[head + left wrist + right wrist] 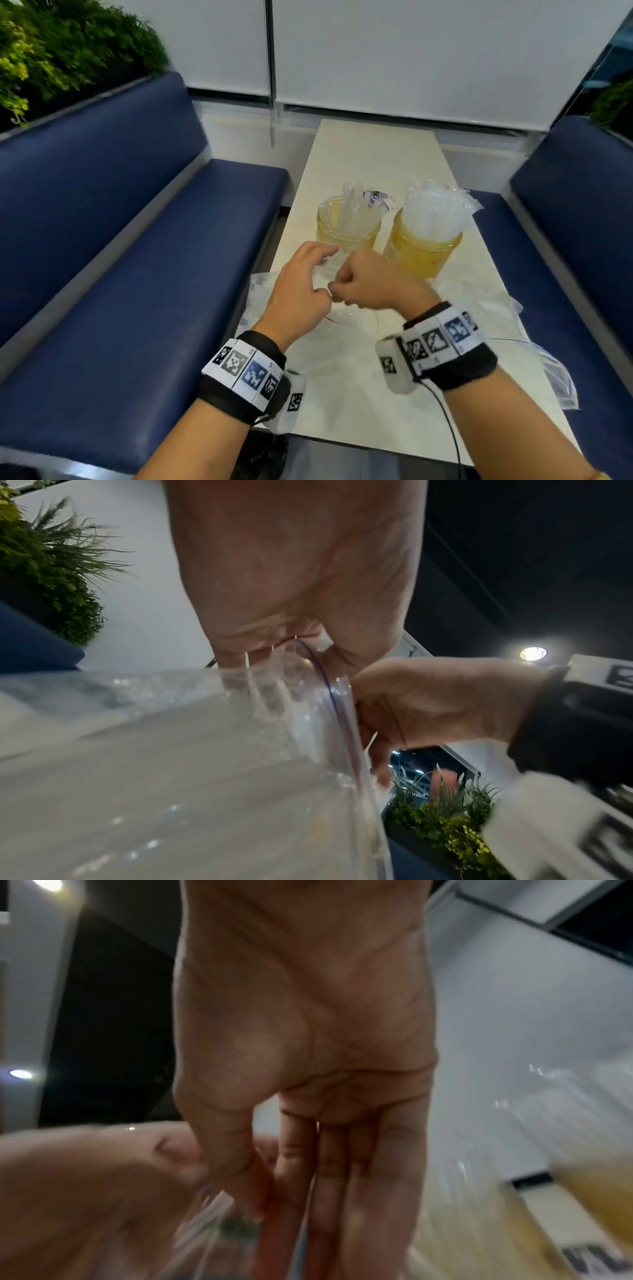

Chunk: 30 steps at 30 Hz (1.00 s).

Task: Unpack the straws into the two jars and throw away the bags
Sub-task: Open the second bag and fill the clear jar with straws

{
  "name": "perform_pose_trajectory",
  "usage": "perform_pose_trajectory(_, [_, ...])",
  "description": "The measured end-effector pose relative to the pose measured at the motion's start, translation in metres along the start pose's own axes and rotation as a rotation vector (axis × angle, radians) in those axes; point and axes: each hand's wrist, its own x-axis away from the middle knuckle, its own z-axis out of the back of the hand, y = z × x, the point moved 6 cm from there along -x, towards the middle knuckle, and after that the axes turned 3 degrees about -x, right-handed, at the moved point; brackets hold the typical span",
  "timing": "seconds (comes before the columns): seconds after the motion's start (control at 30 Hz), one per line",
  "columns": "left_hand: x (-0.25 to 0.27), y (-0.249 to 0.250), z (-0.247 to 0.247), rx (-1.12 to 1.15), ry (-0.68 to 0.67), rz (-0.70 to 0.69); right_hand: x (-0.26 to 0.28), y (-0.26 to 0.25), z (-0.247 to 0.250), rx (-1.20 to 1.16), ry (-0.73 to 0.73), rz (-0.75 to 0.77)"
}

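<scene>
On table (370,164), near edge: clear bag (192,764) lying flat, mouth end raised between both hands. Left hand (301,291) pinching bag rim, thumb against forefinger; right hand (373,284) pinching same rim close beside, remaining fingers fairly straight in wrist view. Judged light, limp, slippery film (likely to slide unless pinched at the seal strip); best hold at opposite lips of mouth. Long axis toward wearer, mouth toward jars. Left jar (346,226) part-filled with straws (352,205), leaning; right jar (418,250) packed full, upright.

Navy benches (144,274), green plants (51,51), white table (370,164)
</scene>
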Motion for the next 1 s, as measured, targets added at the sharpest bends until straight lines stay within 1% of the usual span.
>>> perform_pose_trajectory(0.1, [0.003,0.001,-0.002,-0.004,-0.01,-0.009,-0.004,0.012,-0.035,0.201,-0.019,-0.078])
perform_pose_trajectory(0.2, [0.007,0.0,-0.003,0.006,-0.002,-0.001,-0.005,0.028,-0.058,0.256,-0.12,-0.178])
perform_pose_trajectory(0.3, [0.013,-0.001,-0.007,0.032,-0.02,0.011,-0.007,0.04,-0.063,0.3,-0.106,-0.271])
perform_pose_trajectory(0.4, [0.014,0.0,-0.01,0.032,-0.032,0.016,-0.009,0.043,-0.064,0.413,-0.103,-0.346])
perform_pose_trajectory(0.5, [0.014,-0.001,-0.01,0.042,-0.016,0.015,-0.01,0.042,-0.067,0.491,-0.093,-0.352])
perform_pose_trajectory(0.7, [0.015,-0.006,-0.009,0.051,0.005,0.012,-0.006,0.049,-0.071,0.437,-0.099,-0.344])
perform_pose_trajectory(0.8, [0.017,-0.006,-0.01,0.072,-0.002,0.033,-0.007,0.05,-0.07,0.474,-0.122,-0.325])
perform_pose_trajectory(0.93, [0.016,-0.005,-0.006,0.09,0.005,0.036,-0.007,0.05,-0.067,0.381,-0.073,-0.282])
perform_pose_trajectory(1.0, [0.015,-0.003,-0.005,0.078,0.008,0.022,-0.008,0.051,-0.067,0.335,-0.025,-0.263])
